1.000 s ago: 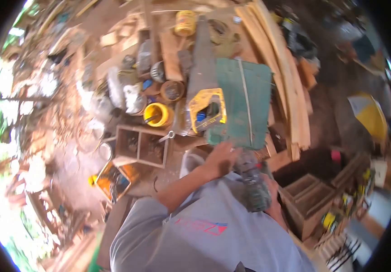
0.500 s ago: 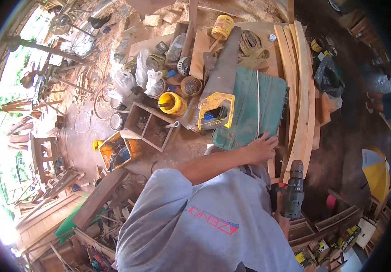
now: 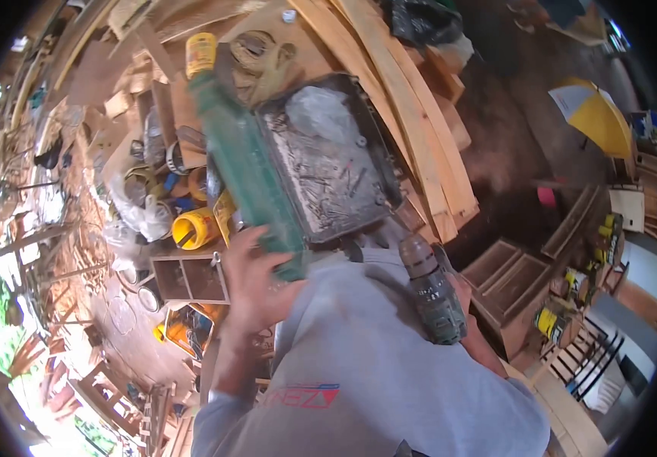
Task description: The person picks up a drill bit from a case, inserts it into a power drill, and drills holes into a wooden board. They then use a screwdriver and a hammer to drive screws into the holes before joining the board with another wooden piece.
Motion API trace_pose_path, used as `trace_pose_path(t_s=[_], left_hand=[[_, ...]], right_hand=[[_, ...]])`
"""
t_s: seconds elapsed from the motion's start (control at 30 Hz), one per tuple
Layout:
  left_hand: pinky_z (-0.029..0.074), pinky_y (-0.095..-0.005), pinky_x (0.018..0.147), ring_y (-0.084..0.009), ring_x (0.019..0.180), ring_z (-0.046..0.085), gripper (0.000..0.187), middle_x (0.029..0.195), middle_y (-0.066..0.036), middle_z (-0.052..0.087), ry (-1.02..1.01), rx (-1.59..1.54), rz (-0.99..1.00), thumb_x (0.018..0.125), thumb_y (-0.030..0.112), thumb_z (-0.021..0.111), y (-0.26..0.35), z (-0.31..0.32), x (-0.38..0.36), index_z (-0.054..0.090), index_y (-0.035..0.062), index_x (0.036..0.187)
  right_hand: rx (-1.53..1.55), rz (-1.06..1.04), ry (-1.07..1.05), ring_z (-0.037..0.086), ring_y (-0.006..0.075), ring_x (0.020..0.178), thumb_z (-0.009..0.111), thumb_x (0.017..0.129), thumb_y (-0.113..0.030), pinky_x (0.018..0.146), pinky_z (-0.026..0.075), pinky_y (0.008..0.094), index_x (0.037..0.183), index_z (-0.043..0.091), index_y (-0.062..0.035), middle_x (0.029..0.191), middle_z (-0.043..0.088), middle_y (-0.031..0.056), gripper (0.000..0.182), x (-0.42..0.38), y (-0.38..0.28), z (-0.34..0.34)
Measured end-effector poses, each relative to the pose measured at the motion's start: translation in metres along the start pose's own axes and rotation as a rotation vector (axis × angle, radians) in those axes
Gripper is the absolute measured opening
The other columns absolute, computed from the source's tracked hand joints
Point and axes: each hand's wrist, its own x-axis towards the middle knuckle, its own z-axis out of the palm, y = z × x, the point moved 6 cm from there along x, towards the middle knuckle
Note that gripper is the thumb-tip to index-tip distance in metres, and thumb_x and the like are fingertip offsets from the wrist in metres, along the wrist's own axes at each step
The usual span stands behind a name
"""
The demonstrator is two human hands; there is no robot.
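A toolbox lies opened in the middle, its green lid (image 3: 248, 171) swung up on the left side. Inside the dark tray (image 3: 328, 164) are many small metal pieces and a clear plastic bag (image 3: 319, 114). My left hand (image 3: 256, 278) is at the near end of the lid, fingers spread and somewhat blurred. In my right hand (image 3: 461, 293) is a drill (image 3: 431, 293), its chuck pointing away from me; the fingers are largely behind it. Behind the lid, a bit of the saw's yellow handle (image 3: 224, 213) shows.
Long wooden boards (image 3: 412, 114) run along the toolbox's right side. To the left are a yellow container (image 3: 193, 228), a divided wooden box (image 3: 190, 277) and plastic bags. A yellow and white umbrella (image 3: 599, 122) stands at the right, above wooden frames.
The green toolbox has gone from closed to open, its lid raised to the left. My left hand moved left with it. The view has turned, and the drill appears further left.
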Motion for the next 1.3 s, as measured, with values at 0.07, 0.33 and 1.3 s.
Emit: trace_pose_path(t_s=[0.07,0.33,1.3], left_hand=[[0.042,-0.0488,0.105,-0.0413,0.128,0.046,0.059,0.14,-0.02,0.046,0.062,0.027,-0.064,0.057,0.013,0.09,-0.012,-0.022,-0.022,0.06,0.0083,0.107],[0.044,-0.0438,0.104,-0.0396,0.127,0.05,0.059,0.148,-0.021,0.041,-0.018,0.169,-0.441,0.057,0.003,0.086,-0.033,-0.066,-0.047,0.052,0.0052,0.105],[0.051,-0.0495,0.086,-0.0389,0.102,0.063,0.018,0.101,-0.019,0.064,-0.598,0.48,0.078,0.079,-0.002,0.06,-0.147,0.215,0.109,0.065,-0.0001,0.096]], right_hand=[[-0.105,-0.025,0.028,0.068,0.0171,0.077,0.06,0.093,-0.015,0.07,0.055,0.0325,0.117,0.068,-0.0056,0.092,0.071,0.0079,0.027,-0.002,-0.007,0.002],[-0.266,-0.132,-0.008,0.068,0.0157,0.078,0.061,0.092,-0.011,0.071,0.055,0.031,0.12,0.067,-0.0032,0.091,0.071,0.0086,0.03,0.005,-0.009,0.001],[-0.235,-0.304,-0.093,0.071,0.0328,0.079,0.072,0.077,-0.007,0.074,0.055,0.0375,0.117,0.064,0.0021,0.091,0.071,0.0181,0.042,0.02,-0.01,-0.036]])
